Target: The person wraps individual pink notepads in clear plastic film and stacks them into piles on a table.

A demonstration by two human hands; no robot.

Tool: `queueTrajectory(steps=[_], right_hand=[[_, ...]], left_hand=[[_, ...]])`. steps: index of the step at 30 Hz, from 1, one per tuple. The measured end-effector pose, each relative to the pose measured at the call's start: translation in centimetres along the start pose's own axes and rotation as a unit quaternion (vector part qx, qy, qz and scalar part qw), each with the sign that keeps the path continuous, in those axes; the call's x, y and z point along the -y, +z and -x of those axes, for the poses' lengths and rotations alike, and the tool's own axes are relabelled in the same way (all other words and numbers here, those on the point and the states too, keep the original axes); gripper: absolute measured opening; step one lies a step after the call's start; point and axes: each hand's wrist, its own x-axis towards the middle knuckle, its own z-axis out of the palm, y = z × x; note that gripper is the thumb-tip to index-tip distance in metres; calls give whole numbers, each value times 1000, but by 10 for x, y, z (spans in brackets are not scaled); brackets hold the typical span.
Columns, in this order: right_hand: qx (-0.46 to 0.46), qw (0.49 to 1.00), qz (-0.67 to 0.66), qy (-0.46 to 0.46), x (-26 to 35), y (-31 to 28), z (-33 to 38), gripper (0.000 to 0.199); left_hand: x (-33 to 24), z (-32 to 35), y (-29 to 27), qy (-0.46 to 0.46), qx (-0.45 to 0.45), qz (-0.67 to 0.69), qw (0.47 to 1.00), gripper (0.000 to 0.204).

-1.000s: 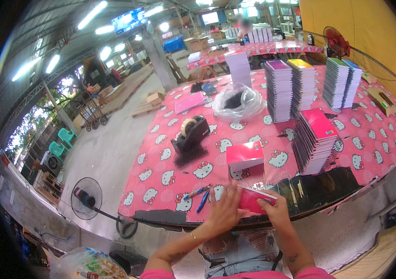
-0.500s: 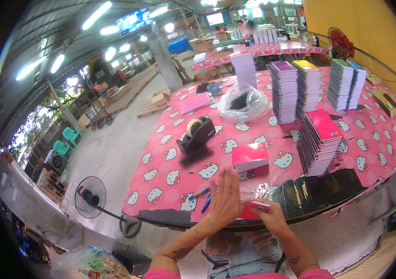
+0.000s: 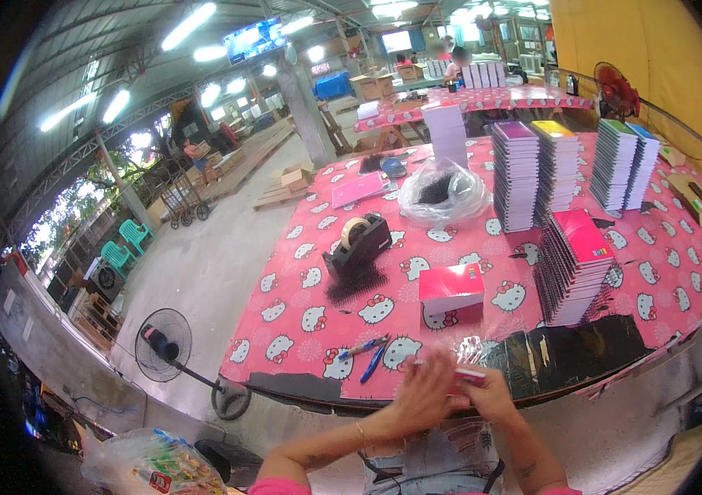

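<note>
Low at the table's front edge, my right hand [image 3: 491, 394] grips a small red-pink notebook [image 3: 472, 375] by its right side. My left hand [image 3: 423, 396] lies against the notebook from the left and hides most of it; its fingertips are smeared by motion. Just beyond my hands sits a low pile of red-pink covers or notebooks [image 3: 451, 285]. A blue pen [image 3: 373, 363] and a craft knife or second pen [image 3: 365, 346] lie left of my hands. To the right stands a tall stack of pink spiral notebooks [image 3: 575, 268].
A black tape dispenser [image 3: 359, 245] and a clear plastic bag [image 3: 470, 198] with black contents stand mid-table. Purple [image 3: 516, 177], yellow [image 3: 555, 169], green and blue notebook stacks stand behind. A floor fan [image 3: 163, 345] is left of the table. Other people are far back.
My left hand has come down from a raised, flat, fingers-up pose onto the notebook. My right hand still holds the notebook. The whole view has shifted slightly.
</note>
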Motion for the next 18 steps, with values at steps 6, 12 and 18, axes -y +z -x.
queueTrajectory(steps=[6,12,18], right_hand=[[-39,999,-12,18,19,-5,1,32],[23,999,24,-32,4,-5,-7,35],[-17,999,44,21,-4,-20,-13,36]], left_hand=[[-19,21,6,35,31,6,999,86],[5,-44,-20,-33,19,-58,998,88],[-12,-20,-3,15,58,-72,996,88]])
